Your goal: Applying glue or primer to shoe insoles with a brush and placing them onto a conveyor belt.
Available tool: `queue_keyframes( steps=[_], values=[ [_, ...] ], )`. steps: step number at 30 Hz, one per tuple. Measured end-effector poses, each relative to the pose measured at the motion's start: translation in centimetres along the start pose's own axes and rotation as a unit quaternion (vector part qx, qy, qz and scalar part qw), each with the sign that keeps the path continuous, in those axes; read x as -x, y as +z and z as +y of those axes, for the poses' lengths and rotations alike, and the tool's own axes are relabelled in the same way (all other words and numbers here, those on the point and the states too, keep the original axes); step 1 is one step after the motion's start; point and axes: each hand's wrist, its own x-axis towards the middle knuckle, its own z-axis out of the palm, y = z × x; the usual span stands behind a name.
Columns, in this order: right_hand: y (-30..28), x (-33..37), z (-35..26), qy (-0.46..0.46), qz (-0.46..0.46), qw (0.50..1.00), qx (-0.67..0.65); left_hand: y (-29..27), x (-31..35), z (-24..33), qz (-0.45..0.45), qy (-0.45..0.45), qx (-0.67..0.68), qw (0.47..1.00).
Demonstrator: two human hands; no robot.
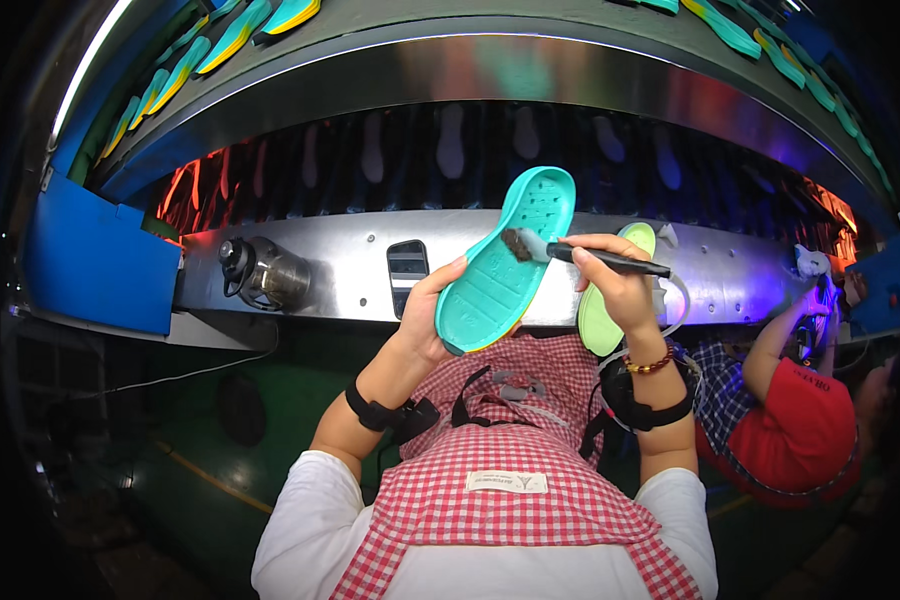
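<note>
Here, the left hand (425,322) holds a teal shoe sole (485,298) by its lower left side, thumb along the rim and the other fingers mostly hidden. The sole sits face up above the near edge of a metal ledge (345,270), slanting from lower left to upper right. The right hand (622,287) grips the black handle of a brush (610,261), and its dark bristles lie over the middle of the sole, near the left rim; whether they press on it, I cannot tell. A pale tube (683,300) curves down beside the right hand.

Behind that hand, a light green sole (600,325) stands out past the ledge's near edge. A phone (408,268) lies left of the teal sole, and farther left is a metal jug (278,277) with a black top. More soles (235,40) line a belt above. At right, a co-worker in a red shirt (798,425) leans toward the ledge.
</note>
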Motion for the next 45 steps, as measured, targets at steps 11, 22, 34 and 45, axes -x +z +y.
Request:
queue_keyframes(
  steps=[11,22,34,45],
  values=[
    [-1.8,2.7,-3.6,0.063,-0.097,0.993,-0.038,2.4,-0.1,2.6,-0.042,0.133,-0.191,0.972],
    [-7.3,6.3,-0.1,-0.037,0.097,0.969,-0.223,14.8,-13.6,18.3,-0.076,0.312,0.231,0.918],
    [-9.5,7.2,2.4,0.032,0.172,0.941,-0.29,21.4,-26.5,9.3,0.147,0.373,-0.847,0.35],
    [-9.6,7.5,2.2,0.054,0.171,0.946,-0.269,19.9,-28.5,10.7,0.26,0.525,-0.794,0.161]
  ],
)
